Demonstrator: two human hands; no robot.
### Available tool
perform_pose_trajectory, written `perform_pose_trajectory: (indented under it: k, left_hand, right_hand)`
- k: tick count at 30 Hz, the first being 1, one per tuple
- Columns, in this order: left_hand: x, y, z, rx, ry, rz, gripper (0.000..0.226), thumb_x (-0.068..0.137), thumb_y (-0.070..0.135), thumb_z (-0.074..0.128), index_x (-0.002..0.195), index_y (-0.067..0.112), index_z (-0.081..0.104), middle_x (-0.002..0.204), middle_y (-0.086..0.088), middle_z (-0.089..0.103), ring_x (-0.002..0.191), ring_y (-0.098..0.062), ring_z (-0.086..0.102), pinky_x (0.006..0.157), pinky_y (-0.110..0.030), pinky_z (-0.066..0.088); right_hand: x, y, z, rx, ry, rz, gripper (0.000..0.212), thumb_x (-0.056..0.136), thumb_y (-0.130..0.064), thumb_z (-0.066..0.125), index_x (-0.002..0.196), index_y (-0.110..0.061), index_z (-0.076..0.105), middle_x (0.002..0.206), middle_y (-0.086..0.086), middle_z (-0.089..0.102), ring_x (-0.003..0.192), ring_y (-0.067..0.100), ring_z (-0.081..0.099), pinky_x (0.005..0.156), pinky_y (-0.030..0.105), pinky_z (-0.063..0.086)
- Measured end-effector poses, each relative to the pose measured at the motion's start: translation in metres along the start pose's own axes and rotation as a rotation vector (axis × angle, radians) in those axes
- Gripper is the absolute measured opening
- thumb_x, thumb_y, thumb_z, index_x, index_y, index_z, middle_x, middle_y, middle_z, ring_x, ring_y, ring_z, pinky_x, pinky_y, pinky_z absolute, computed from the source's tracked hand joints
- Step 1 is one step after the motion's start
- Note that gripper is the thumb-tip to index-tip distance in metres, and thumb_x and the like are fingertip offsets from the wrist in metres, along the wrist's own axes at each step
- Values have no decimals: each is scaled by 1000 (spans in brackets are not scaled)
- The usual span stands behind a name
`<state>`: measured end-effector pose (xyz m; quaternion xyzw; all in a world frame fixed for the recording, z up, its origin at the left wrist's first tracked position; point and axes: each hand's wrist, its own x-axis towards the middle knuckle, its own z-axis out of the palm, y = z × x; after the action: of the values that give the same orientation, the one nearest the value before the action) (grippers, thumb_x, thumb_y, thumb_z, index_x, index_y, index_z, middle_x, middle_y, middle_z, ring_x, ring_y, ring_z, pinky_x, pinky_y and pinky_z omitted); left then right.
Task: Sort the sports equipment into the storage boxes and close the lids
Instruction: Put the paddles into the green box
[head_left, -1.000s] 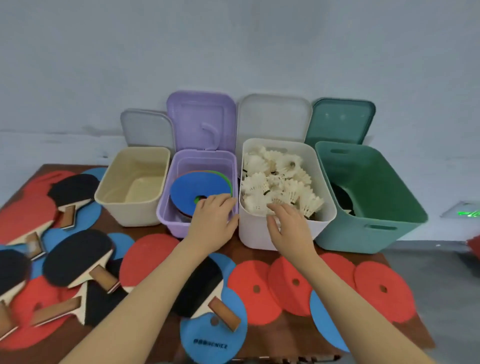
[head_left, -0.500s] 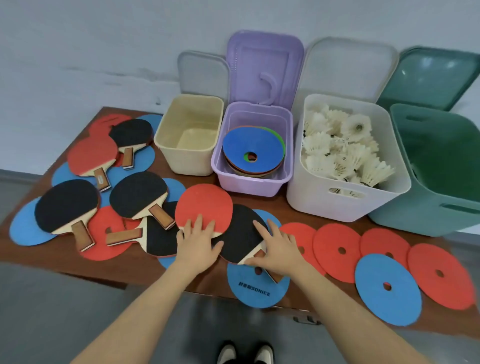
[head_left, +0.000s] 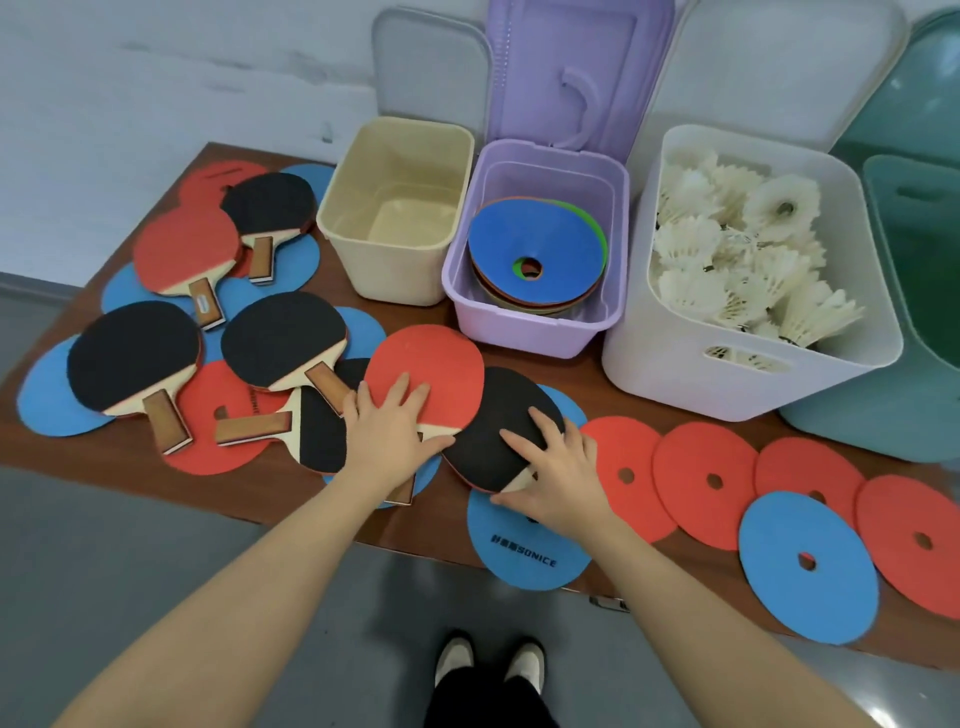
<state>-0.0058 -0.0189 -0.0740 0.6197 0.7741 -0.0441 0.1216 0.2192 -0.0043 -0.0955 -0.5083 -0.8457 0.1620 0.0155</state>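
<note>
Left hand (head_left: 390, 435) lies flat, fingers spread and released, palm down on the red-faced wooden table tennis paddle (head_left: 423, 371) at the front middle of the brown wooden table (head_left: 441, 525); nothing is gripped. Right hand (head_left: 558, 470) rests on the neighbouring black-faced wooden paddle (head_left: 496, 431), fingers splayed over the blade and thumb at its lower edge near the handle; cannot tell whether it is grasping yet. That paddle overlaps a blue flat disc with a printed logo (head_left: 524, 556). Further paddles and discs lie scattered to the left; a row of red flat discs (head_left: 704, 480) runs along the right. Behind, all with lids open: cream plastic box (head_left: 397, 280), empty; purple plastic box (head_left: 524, 332) holding stacked discs; white plastic box (head_left: 675, 374) full of white feather shuttlecocks (head_left: 737, 260); green plastic box (head_left: 883, 431) at far right.
</note>
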Motion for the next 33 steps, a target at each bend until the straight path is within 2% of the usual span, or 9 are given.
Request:
perform_pose_trajectory:
  k: [2, 5, 10, 13, 19, 23, 26, 29, 33]
  left_hand:
    - [0, 1, 0, 28, 26, 32, 74, 83, 68, 41, 145, 31, 24, 154, 2, 20, 136, -45, 16, 110, -54, 12]
    - [-2, 7, 3, 25, 32, 30, 75, 84, 68, 40, 145, 31, 21, 155, -1, 15, 137, -45, 11, 111, -55, 11]
    - [16, 0, -6, -8, -121, -92, 104, 64, 89, 35, 145, 40, -7, 156, -8, -11, 135, -53, -3, 109, -60, 3]
    - [26, -4, -9, 23, -179, -62, 109, 59, 92, 35, 144, 42, -12, 155, -9, -12, 135, -54, 3, 109, -60, 5]
    - [19, -4, -3, 1, -25, 38, 97, 66, 86, 40, 145, 34, 17, 154, -4, 13, 131, -47, 23, 108, -55, 18]
    - [10, 4, -8, -62, 7, 23, 91, 67, 84, 43, 142, 35, 27, 152, 0, 21, 132, -43, 21, 107, -54, 18]
    - [-7, 15, -7, -142, 38, 87, 92, 66, 82, 48, 142, 34, 28, 151, 2, 21, 134, -41, 19, 105, -53, 23]
    - [-19, 35, -1, -160, 30, 197, 96, 63, 82, 51, 143, 35, 27, 152, 4, 19, 135, -40, 16, 107, -52, 23]
    - [-14, 54, 14, -120, -153, 205, 104, 65, 79, 54, 147, 37, 4, 156, -3, -4, 136, -50, -2, 111, -57, 10]
  right_hand:
    - [-4, 4, -5, -59, 7, 15, 80, 58, -64, 73, 130, -35, 51, 144, 10, 40, 124, 48, 37, 97, 56, 32]
    - [-18, 13, -10, -110, 17, 67, 81, 52, -66, 73, 124, -34, 56, 138, 10, 46, 119, 47, 44, 91, 55, 38]
    - [-27, 20, -13, -130, 43, 115, 81, 50, -69, 69, 122, -35, 58, 136, 9, 48, 118, 46, 44, 90, 54, 39]
    - [-27, 17, -11, -123, 73, 118, 79, 50, -69, 66, 120, -35, 59, 134, 9, 50, 116, 45, 47, 87, 52, 41]
    - [-31, 14, -7, -114, 123, 142, 76, 52, -72, 58, 118, -35, 60, 132, 8, 52, 114, 44, 48, 85, 52, 43]
    - [-42, 21, -11, -71, 165, 222, 79, 54, -78, 49, 120, -35, 59, 136, 7, 49, 118, 43, 45, 90, 53, 39]
    - [-55, 31, -11, -34, 154, 364, 84, 57, -81, 45, 128, -38, 52, 145, 5, 39, 127, 40, 36, 98, 53, 31]
    - [-65, 42, -10, 14, 130, 494, 82, 61, -77, 56, 135, -42, 42, 150, 1, 28, 133, 36, 26, 103, 50, 23]
    - [-70, 48, -3, -15, 72, 535, 87, 67, -73, 58, 142, -46, 23, 154, 3, 18, 136, 36, 20, 105, 49, 21]
